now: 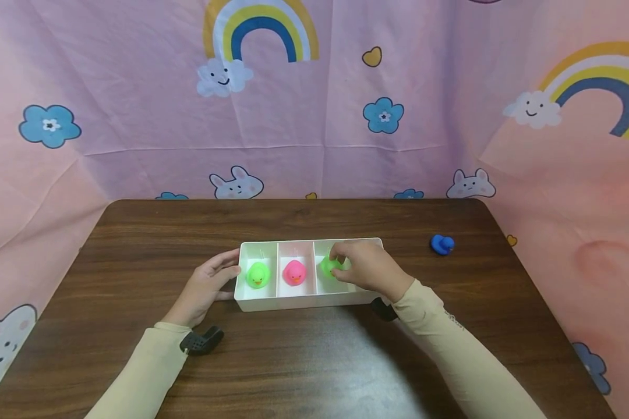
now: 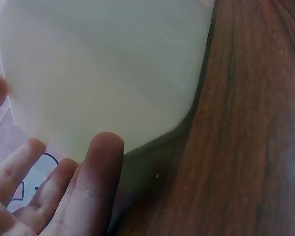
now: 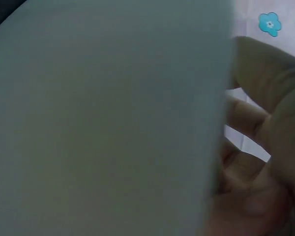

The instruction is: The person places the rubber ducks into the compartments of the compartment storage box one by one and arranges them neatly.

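A white three-compartment tray (image 1: 300, 304) sits in the middle of the table. One green rubber duck (image 1: 258, 275) is in its left compartment and a pink rubber duck (image 1: 294, 273) in the middle one. My right hand (image 1: 369, 267) reaches into the right compartment, thumb and forefinger on either side of another green rubber duck (image 1: 331, 266), partly hidden by the fingers. At the tray's left end rests my left hand (image 1: 201, 289), its fingers nearly straight. The left wrist view shows those fingers against the end wall (image 2: 103, 78). In the right wrist view a tray wall (image 3: 113, 118) hides the fingertips.
A blue rubber duck (image 1: 442, 244) lies on the brown wooden table (image 1: 272, 361), right of the tray and beyond my right hand. Behind the table and at both sides hangs a pink and purple cloth (image 1: 304, 116) printed with rainbows and flowers.
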The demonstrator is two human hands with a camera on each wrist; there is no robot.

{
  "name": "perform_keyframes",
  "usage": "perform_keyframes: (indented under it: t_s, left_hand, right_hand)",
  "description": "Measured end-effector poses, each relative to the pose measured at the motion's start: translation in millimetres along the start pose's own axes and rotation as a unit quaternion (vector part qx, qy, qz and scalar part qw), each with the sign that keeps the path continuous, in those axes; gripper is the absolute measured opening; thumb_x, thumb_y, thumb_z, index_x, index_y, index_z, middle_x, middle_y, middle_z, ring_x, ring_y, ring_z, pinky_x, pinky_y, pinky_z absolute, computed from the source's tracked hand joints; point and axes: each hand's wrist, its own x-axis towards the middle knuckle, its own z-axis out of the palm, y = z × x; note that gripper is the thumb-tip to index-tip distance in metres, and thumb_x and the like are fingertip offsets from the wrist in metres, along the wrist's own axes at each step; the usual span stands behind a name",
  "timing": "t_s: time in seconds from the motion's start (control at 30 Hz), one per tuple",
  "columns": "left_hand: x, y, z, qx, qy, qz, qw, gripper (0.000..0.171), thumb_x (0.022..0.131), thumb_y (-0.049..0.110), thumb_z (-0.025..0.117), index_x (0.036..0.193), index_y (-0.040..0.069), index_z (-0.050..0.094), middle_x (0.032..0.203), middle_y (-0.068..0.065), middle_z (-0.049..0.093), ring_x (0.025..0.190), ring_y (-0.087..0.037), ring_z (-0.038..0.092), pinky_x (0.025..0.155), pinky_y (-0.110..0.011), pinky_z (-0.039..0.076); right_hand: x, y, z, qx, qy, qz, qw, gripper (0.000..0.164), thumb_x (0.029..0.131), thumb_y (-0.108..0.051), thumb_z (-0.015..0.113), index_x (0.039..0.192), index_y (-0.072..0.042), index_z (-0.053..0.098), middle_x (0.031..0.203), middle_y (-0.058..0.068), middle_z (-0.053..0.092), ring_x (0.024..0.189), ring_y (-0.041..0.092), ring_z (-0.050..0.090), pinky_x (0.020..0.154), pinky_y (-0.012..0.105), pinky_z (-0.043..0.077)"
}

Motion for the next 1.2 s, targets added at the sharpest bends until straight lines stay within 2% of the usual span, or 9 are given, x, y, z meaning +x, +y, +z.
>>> perform_keyframes:
  t_s: [0.3,0.5,0.67,1.2]
  left_hand:
    - [1.0,-3.5,0.1,0.007,-0.001,0.010,0.9999,0.060,0.105,0.034,0.062,0.157,0.010,0.043,0.156,-0.021,0.045,0.132,-0.041,0.054,0.085,-0.042,0.063]
    - [3.9,-6.7,-0.7,0.013,0.002,0.010,0.9999,0.060,0.105,0.036,0.062,0.156,0.010,0.044,0.156,-0.019,0.046,0.131,-0.038,0.055,0.084,-0.041,0.063]
    - [5.0,-8.5,-1.1,0.012,0.001,0.012,0.9999,0.059,0.105,0.035,0.062,0.156,0.011,0.044,0.156,-0.019,0.046,0.131,-0.038,0.055,0.084,-0.041,0.063]
    - [0.5,-1.3,-1.1,0.007,-0.002,0.003,1.0000,0.058,0.106,0.032,0.061,0.157,0.012,0.042,0.158,-0.020,0.044,0.134,-0.042,0.053,0.085,-0.040,0.063]
  right_hand:
    - [3,3,10,-0.012,0.003,-0.010,1.000,0.015,0.084,-0.019,0.082,0.093,-0.012,0.072,0.081,-0.004,0.069,0.073,0.012,0.062,0.067,0.028,0.052]
    - [4,2,14,-0.018,-0.023,0.015,0.999,0.016,0.086,-0.023,0.083,0.095,-0.013,0.073,0.083,-0.003,0.071,0.075,0.012,0.064,0.068,0.030,0.054]
    - [5,0,14,-0.016,-0.029,0.025,0.999,0.016,0.086,-0.022,0.082,0.096,-0.013,0.073,0.084,-0.003,0.071,0.075,0.013,0.063,0.066,0.030,0.053]
    - [5,-4,14,-0.031,-0.043,0.038,0.998,0.021,0.085,-0.023,0.083,0.099,-0.013,0.071,0.087,-0.001,0.071,0.077,0.016,0.063,0.067,0.035,0.054]
